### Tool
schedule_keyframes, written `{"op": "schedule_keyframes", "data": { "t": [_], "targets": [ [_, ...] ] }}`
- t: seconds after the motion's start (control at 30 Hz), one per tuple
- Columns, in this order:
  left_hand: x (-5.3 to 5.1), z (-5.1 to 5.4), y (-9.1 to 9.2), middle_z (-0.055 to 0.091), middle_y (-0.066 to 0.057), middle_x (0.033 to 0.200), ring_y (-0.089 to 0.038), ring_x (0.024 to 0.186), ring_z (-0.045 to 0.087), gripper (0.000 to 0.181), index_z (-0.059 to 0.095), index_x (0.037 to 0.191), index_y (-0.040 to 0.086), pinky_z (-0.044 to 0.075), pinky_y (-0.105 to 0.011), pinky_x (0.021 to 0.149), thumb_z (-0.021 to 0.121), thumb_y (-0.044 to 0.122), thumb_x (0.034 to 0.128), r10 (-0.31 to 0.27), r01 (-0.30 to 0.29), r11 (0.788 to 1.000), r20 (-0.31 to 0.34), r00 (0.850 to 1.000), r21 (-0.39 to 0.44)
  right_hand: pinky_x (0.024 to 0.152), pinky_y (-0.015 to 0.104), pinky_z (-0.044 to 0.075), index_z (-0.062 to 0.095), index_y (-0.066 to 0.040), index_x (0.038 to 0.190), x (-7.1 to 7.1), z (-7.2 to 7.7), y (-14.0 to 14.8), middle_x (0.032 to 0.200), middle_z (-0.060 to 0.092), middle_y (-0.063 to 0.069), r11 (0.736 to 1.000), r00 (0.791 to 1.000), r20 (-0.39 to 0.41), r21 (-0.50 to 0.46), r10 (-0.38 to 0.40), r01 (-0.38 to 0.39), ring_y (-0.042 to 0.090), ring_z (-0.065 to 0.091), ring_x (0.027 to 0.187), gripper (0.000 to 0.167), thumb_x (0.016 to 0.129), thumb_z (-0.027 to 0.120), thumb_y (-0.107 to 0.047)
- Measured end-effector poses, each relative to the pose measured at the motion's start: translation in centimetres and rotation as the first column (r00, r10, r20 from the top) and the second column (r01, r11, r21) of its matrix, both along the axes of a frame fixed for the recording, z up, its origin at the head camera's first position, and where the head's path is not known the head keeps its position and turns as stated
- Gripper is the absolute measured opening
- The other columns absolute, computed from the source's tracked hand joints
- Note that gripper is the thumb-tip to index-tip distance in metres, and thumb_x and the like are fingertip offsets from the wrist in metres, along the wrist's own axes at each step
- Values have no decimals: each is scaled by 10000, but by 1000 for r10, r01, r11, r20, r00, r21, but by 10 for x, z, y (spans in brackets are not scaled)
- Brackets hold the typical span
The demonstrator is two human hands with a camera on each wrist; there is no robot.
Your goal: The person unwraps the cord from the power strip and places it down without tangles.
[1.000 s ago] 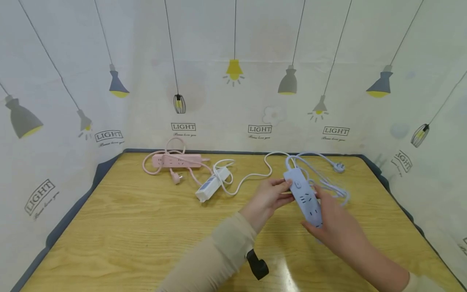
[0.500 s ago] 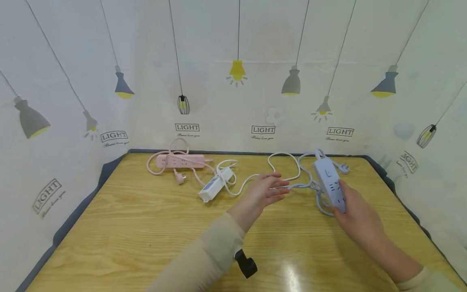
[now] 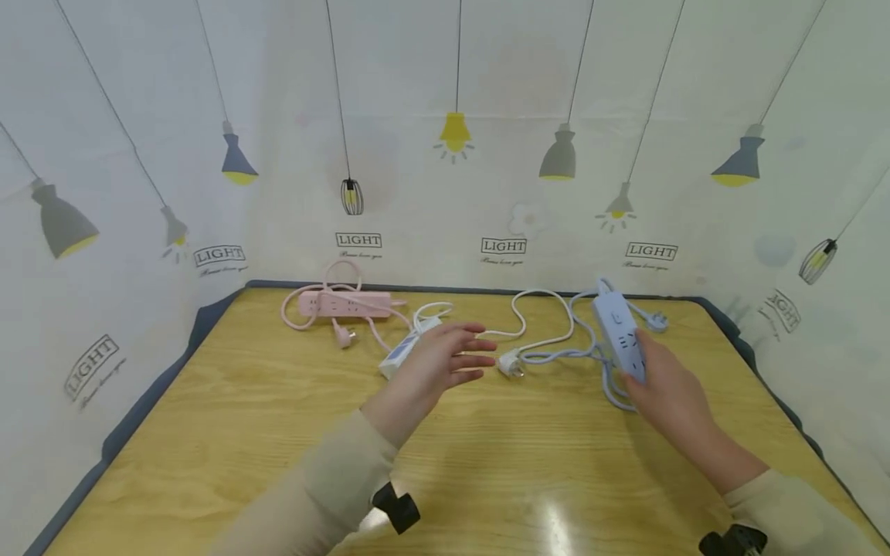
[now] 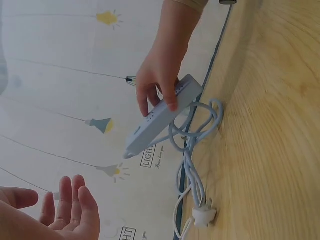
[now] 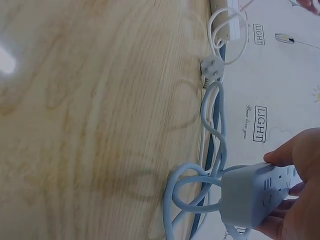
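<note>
My right hand (image 3: 670, 386) grips a light blue power strip (image 3: 619, 332) by its near end and holds it tilted above the table. In the left wrist view its thumb presses one side of that power strip (image 4: 162, 115), which is lifted off the wood. Blue cord (image 5: 187, 187) hangs in loops beneath it. My left hand (image 3: 438, 363) is in the air with fingers straight and spread, touching nothing that I can see. Behind it a white power strip (image 3: 396, 359) is partly hidden. A white plug (image 3: 511, 363) lies right of the left fingertips.
A pink power strip (image 3: 375, 303) with its cord and plug (image 3: 342, 335) lies at the back left. White cord (image 3: 549, 293) runs along the back. A blue plug (image 3: 657, 321) rests at the back right. Lamp-printed cloth walls (image 3: 417, 208) surround the wooden table (image 3: 278, 432).
My left hand has let go of the light blue power strip and moved left, uncovering the white plug. My right hand has carried the strip right and toward the back.
</note>
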State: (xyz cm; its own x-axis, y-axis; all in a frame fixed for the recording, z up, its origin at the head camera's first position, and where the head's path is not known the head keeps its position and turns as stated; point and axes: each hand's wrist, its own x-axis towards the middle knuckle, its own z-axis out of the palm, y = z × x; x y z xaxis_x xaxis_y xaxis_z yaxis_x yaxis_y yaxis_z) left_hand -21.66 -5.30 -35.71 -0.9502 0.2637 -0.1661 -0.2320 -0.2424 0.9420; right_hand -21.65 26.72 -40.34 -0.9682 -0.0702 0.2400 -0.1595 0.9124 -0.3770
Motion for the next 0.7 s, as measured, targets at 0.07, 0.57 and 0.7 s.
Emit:
{"op": "schedule_keyframes", "data": {
  "t": [0.07,0.57,0.7],
  "targets": [
    [4,2,-11,677,-151,1082,-200,861,672,324,519,1296,-22,535,-387,854,437,106,1010,9,-10,1000,-17,1000,-15,819,648,449,239,138,1461,-4,1,1,1290,448,402,1000,1000,18,2,-14,14,520,502,1116,746,907,644,-156],
    [29,11,-105,675,-44,969,-153,845,670,360,415,1336,-59,547,-299,792,395,107,1018,95,-98,993,-49,994,-68,779,581,484,316,189,1394,-38,1,1,1216,454,398,998,995,84,44,-45,41,488,531,1023,696,904,650,-176],
    [34,12,-122,673,-24,977,-142,851,664,346,412,1329,-49,545,-292,790,394,119,1027,124,-128,988,-55,991,-84,638,474,496,416,220,1279,-48,1,2,1058,481,356,996,993,104,77,-61,53,411,539,872,614,897,665,-191]
  ]
}}
